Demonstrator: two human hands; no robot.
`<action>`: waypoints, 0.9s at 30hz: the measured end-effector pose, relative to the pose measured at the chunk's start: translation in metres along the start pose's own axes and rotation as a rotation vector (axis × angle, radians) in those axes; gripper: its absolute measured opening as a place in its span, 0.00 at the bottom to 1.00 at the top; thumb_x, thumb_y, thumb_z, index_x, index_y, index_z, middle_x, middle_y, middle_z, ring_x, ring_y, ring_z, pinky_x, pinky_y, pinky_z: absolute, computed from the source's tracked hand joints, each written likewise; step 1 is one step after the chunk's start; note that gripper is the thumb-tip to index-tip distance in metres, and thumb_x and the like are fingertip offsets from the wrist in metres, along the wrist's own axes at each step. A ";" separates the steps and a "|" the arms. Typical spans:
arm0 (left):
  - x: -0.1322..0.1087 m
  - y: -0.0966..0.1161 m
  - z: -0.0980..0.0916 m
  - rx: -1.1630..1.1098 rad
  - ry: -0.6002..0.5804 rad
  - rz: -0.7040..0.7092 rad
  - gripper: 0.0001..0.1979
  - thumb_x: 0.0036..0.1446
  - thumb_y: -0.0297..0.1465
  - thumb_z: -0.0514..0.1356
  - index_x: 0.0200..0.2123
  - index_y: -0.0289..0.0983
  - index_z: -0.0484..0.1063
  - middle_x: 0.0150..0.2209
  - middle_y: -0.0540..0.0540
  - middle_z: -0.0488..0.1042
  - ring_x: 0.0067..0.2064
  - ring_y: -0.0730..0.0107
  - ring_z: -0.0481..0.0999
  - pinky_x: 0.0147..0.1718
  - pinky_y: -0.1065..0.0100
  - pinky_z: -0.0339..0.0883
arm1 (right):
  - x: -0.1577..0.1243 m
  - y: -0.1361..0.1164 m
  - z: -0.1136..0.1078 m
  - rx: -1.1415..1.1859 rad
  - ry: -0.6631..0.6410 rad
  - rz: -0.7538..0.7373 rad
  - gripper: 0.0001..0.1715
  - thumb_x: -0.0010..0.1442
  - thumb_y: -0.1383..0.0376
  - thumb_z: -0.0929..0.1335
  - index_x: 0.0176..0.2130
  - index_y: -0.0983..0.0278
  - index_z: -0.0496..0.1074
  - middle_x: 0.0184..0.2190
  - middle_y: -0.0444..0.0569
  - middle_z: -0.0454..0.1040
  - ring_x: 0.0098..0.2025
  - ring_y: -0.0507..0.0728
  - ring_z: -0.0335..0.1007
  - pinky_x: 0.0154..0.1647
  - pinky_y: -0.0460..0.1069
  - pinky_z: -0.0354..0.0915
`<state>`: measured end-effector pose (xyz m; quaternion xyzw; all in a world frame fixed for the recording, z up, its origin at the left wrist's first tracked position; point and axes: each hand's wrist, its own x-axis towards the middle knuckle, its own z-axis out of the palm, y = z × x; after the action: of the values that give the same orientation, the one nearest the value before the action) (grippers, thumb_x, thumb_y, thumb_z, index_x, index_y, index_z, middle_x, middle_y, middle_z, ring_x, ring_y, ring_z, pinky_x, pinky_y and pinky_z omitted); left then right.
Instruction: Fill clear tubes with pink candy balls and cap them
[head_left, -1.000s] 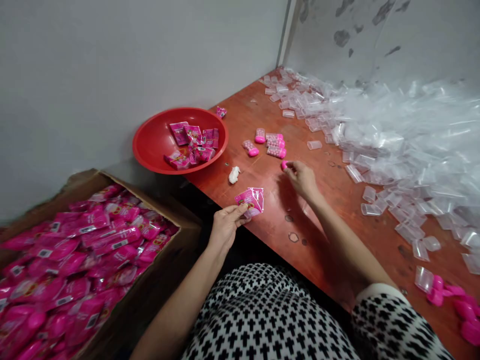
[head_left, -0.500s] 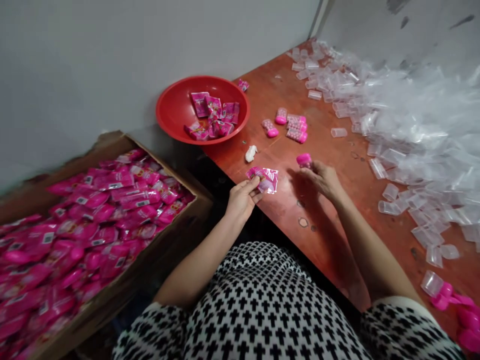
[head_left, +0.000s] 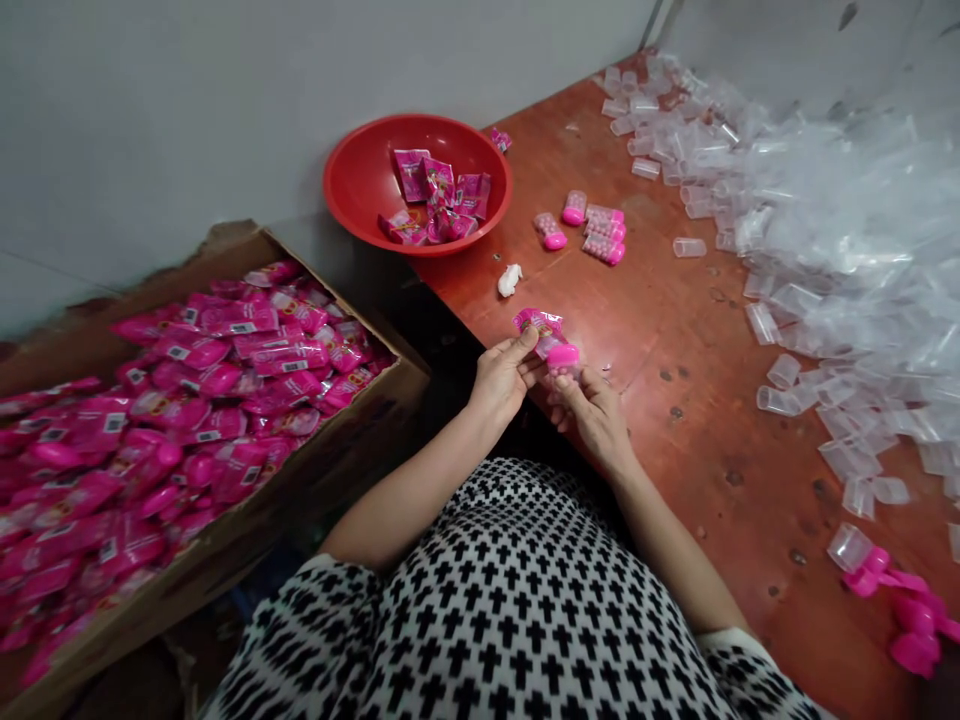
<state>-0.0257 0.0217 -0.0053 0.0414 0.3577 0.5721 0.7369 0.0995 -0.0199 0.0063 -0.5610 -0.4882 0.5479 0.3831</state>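
Note:
My left hand (head_left: 506, 378) pinches a small pink printed packet (head_left: 541, 324) between thumb and fingers, just over the table's near edge. In my right hand (head_left: 596, 415) is a small clear container with a pink cap (head_left: 562, 357), its cap end pointing at the packet. The cap overlaps or touches the packet's near end; whether any of it is inside, I cannot tell. Several pink-capped containers filled with pink beads (head_left: 604, 240) lie beyond my hands, and a crumpled white scrap (head_left: 510, 280) is close to the packet.
A red bowl (head_left: 345, 215) holding several pink packets stands at the back. To the left, a cardboard box (head_left: 352, 400) is full of filled pink packets. Clear plastic cups (head_left: 840, 270) are heaped on the right of the table, with loose pink pieces (head_left: 915, 630) at lower right.
My right hand has moved left with the capped container, bringing it up against the packet in my left hand. The view has shifted slightly.

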 end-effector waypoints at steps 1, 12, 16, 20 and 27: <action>-0.001 -0.001 0.000 0.011 -0.016 0.004 0.13 0.45 0.32 0.70 0.30 0.30 0.72 0.28 0.47 0.76 0.29 0.72 0.76 0.32 0.69 0.70 | 0.001 0.001 0.001 0.028 -0.007 0.000 0.18 0.56 0.50 0.67 0.35 0.62 0.67 0.24 0.41 0.71 0.18 0.48 0.66 0.14 0.43 0.61; 0.002 -0.002 0.001 0.158 -0.226 0.037 0.19 0.40 0.38 0.71 0.29 0.30 0.72 0.24 0.48 0.73 0.24 0.76 0.72 0.26 0.73 0.68 | 0.005 0.009 0.002 0.006 0.027 -0.078 0.16 0.57 0.51 0.68 0.32 0.61 0.66 0.23 0.40 0.71 0.18 0.47 0.65 0.17 0.43 0.63; 0.003 -0.005 0.001 0.251 -0.211 -0.012 0.19 0.37 0.38 0.72 0.26 0.29 0.72 0.22 0.48 0.73 0.23 0.75 0.72 0.23 0.73 0.67 | 0.007 0.012 0.001 -0.054 0.057 -0.119 0.15 0.58 0.52 0.67 0.33 0.62 0.66 0.19 0.39 0.69 0.17 0.48 0.65 0.17 0.43 0.63; 0.002 -0.001 0.003 0.318 -0.262 -0.022 0.19 0.38 0.38 0.72 0.21 0.30 0.69 0.18 0.49 0.70 0.17 0.75 0.68 0.16 0.72 0.62 | 0.009 0.014 0.000 0.177 -0.043 -0.036 0.16 0.57 0.52 0.67 0.33 0.63 0.67 0.22 0.40 0.71 0.16 0.47 0.64 0.13 0.42 0.59; 0.002 -0.002 0.005 0.340 -0.221 0.010 0.14 0.40 0.33 0.71 0.22 0.29 0.72 0.22 0.46 0.74 0.24 0.74 0.74 0.25 0.71 0.69 | 0.010 0.009 -0.006 0.017 0.063 -0.103 0.15 0.55 0.53 0.70 0.32 0.62 0.68 0.20 0.39 0.70 0.17 0.46 0.63 0.15 0.41 0.59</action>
<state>-0.0211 0.0250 -0.0033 0.2297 0.3659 0.4992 0.7511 0.1057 -0.0113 -0.0042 -0.5487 -0.4997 0.5137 0.4305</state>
